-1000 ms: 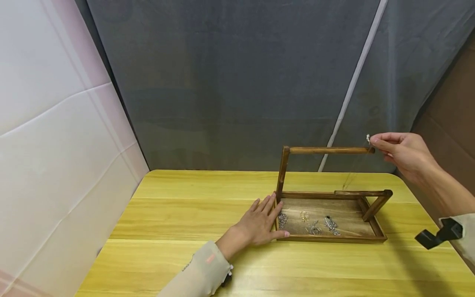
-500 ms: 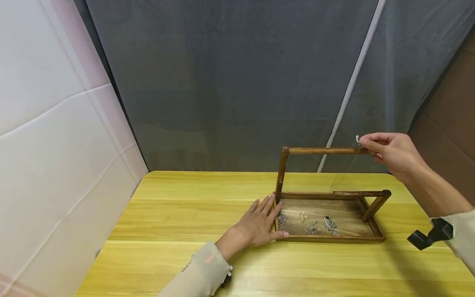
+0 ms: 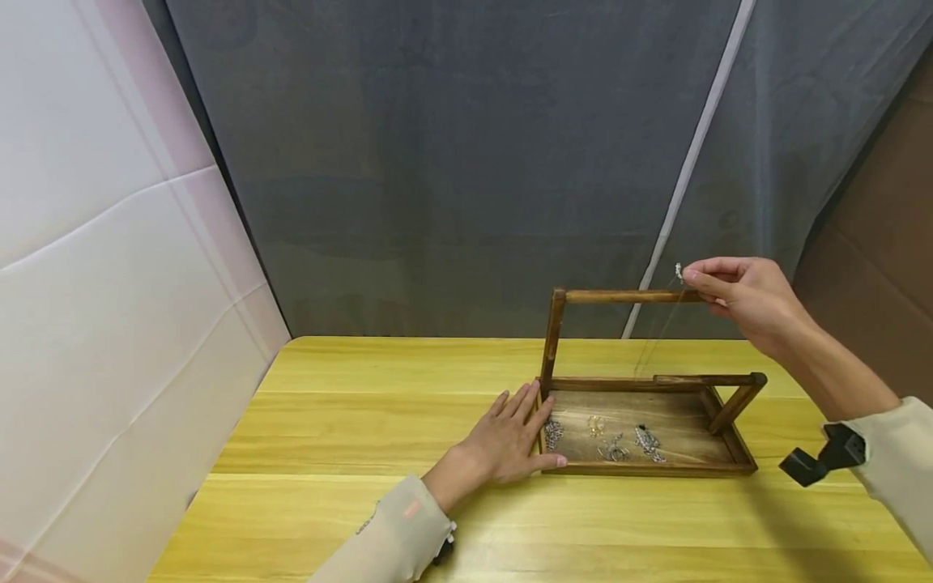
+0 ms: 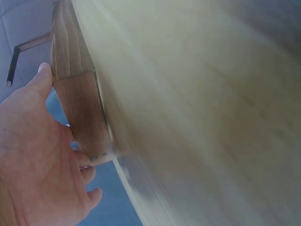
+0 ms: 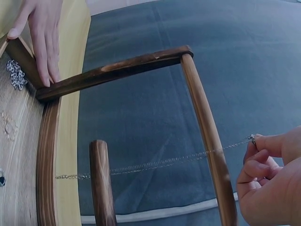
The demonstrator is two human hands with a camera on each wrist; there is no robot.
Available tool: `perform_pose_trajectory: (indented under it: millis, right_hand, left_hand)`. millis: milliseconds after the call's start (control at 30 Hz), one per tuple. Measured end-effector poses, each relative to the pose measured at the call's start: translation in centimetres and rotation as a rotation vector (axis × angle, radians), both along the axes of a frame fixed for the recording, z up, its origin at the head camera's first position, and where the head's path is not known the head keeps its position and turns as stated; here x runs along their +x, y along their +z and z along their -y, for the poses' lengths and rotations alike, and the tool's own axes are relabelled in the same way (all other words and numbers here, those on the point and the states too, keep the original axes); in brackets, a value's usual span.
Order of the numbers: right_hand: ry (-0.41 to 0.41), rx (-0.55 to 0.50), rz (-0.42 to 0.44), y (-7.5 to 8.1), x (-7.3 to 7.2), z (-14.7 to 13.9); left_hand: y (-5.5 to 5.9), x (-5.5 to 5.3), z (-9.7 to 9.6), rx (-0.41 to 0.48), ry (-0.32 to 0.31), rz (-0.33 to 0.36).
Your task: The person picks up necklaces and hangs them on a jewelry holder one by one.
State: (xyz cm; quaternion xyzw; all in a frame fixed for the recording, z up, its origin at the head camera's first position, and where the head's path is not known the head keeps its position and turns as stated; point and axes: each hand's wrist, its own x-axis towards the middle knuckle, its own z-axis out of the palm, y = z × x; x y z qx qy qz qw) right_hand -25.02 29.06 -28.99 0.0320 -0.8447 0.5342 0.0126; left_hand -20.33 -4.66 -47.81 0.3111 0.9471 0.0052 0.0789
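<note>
At the right of the view the right hand (image 5: 273,181) pinches one end of a thin silver chain (image 5: 162,163) between thumb and index finger; the chain stretches leftward in nearly parallel strands, crossing a long wooden bar (image 5: 207,122) and a short wooden bar (image 5: 101,183), its far end near the rim of a wooden tray (image 5: 47,165); a wooden post (image 5: 117,70) joins the long bar to the tray's corner; there the left hand (image 5: 46,33) rests, fingers extended; inside the tray lie a clump of silver links (image 5: 17,75) and a blurred gold-toned piece (image 5: 8,125); behind hangs blue-grey cloth (image 5: 258,70) with a white strip (image 5: 160,215).
</note>
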Motion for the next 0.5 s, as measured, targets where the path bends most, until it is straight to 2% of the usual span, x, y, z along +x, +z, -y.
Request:
perform_pose_trajectory:
  millis: [500]
  right_hand:
    - [0.026,-0.007,-0.021,0.1,-0.1,2.8]
  left_hand:
    - [0.1,0.0,0.1,0.006,-0.003,-0.004]
